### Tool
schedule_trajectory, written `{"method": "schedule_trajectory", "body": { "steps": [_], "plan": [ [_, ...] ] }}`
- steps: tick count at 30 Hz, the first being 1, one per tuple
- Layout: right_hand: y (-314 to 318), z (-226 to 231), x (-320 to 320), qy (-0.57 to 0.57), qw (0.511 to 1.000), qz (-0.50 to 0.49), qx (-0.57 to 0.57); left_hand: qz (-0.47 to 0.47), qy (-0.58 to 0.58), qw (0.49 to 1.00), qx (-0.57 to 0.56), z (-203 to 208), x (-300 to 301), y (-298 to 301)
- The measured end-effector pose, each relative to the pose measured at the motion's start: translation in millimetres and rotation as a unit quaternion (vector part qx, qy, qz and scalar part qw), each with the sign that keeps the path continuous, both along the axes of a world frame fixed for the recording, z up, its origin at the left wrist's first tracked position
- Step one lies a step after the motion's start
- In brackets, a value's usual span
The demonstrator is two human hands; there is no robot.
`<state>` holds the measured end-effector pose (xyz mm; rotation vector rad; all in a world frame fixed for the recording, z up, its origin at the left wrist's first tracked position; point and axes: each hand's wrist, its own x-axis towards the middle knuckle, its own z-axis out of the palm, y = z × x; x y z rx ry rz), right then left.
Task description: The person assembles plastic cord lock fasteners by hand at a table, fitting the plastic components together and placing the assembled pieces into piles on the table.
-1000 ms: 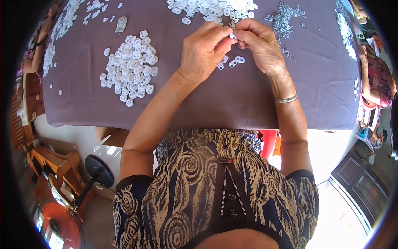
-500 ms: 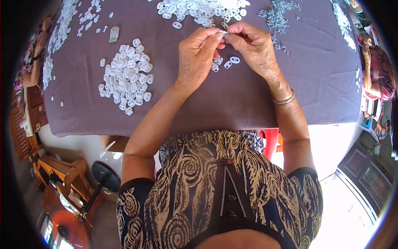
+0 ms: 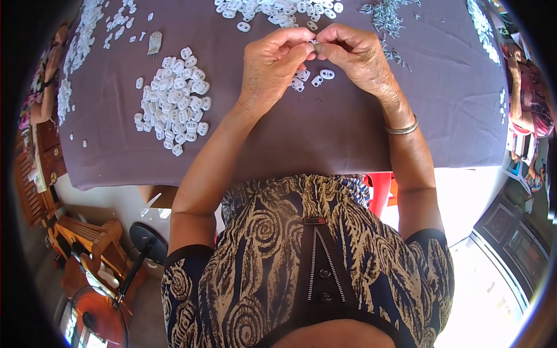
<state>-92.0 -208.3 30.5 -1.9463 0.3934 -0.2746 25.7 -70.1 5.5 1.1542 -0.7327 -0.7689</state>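
Observation:
My left hand (image 3: 267, 68) and my right hand (image 3: 361, 65) meet over the table, thumbs and fingers pinched together. Between their fingertips is a small white plastic cord lock (image 3: 314, 42), mostly covered by the fingers. Just below the hands lie a few loose white two-holed pieces (image 3: 327, 74). To the left of my left hand sits a heap of white cord locks (image 3: 177, 101). Beyond my hands spreads a larger pile of flat white two-holed pieces (image 3: 278, 7). Past my right hand are many tiny grey metal parts, seemingly springs (image 3: 387, 20).
A purple-grey cloth (image 3: 325, 139) covers the table. More small white parts (image 3: 87, 46) line its left side, and another strip (image 3: 483, 29) its right. A flat greyish tag-like object (image 3: 154, 43) lies behind the heap. People sit at both sides; an orange fan (image 3: 98, 319) stands lower left.
Both hands have risen slightly in the picture and keep their pinch. Less of the white piece shows between the fingertips now. The piles look the same, shifted a little with the view.

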Motion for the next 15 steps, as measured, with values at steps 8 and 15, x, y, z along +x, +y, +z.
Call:
{"method": "schedule_trajectory", "body": {
  "steps": [8, 15],
  "plan": [
    [-20, 14, -4, -0.138, 0.985, -0.093, 0.053, 0.041, 0.033, 0.997, -0.049, -3, 6, 1],
    [-44, 8, -50, 0.049, 0.990, -0.016, -0.133, 0.053, 0.017, 0.997, -0.060, -4, 10, -1]
  ]
}}
